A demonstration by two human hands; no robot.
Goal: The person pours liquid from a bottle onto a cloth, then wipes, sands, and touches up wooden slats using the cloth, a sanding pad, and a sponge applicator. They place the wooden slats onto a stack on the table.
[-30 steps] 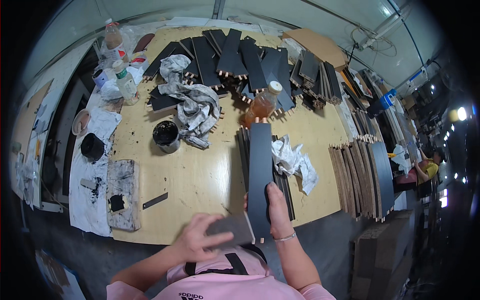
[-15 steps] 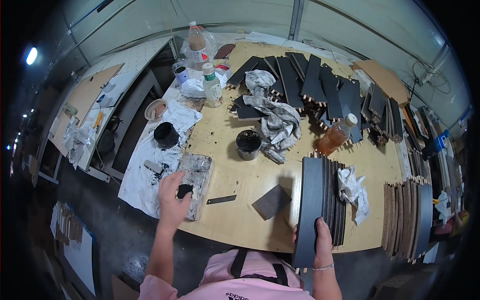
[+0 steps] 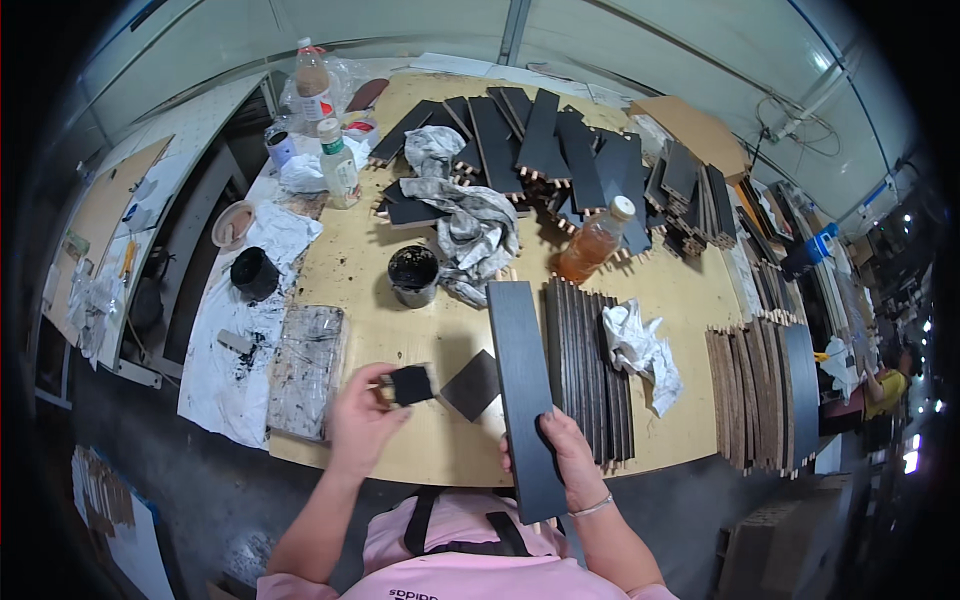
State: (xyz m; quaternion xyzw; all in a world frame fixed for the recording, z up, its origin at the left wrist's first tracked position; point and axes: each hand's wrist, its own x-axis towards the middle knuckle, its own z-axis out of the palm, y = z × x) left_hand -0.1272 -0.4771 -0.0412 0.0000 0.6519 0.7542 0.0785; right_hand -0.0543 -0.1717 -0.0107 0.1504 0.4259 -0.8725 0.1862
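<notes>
My left hand [image 3: 362, 425] grips a small block with a black face and a paler side [image 3: 411, 384], raised near the table's front edge. In my right hand [image 3: 572, 458] is a long dark board [image 3: 527, 395], tilted upright, with wooden dowels at its lower end. The thumb lies on the board's face and the fingers go behind it. A dark square sheet [image 3: 471, 387] lies on the table between the block and the board. Just right of the board stands a row of dark boards on edge [image 3: 590, 380], dowels showing at their ends.
A black-stained can [image 3: 413, 277], a grey-smeared cloth [image 3: 475, 235] and a bottle of orange liquid [image 3: 595, 242] stand farther back, before a heap of black boards [image 3: 545, 135]. At left are a plastic-wrapped slab [image 3: 308, 370] and a black cup [image 3: 254, 273]; at right, a crumpled white cloth [image 3: 640, 350].
My left hand has lifted the block off the wrapped slab and brought it right, close to the board. The view has swung right; my right hand still holds the board.
</notes>
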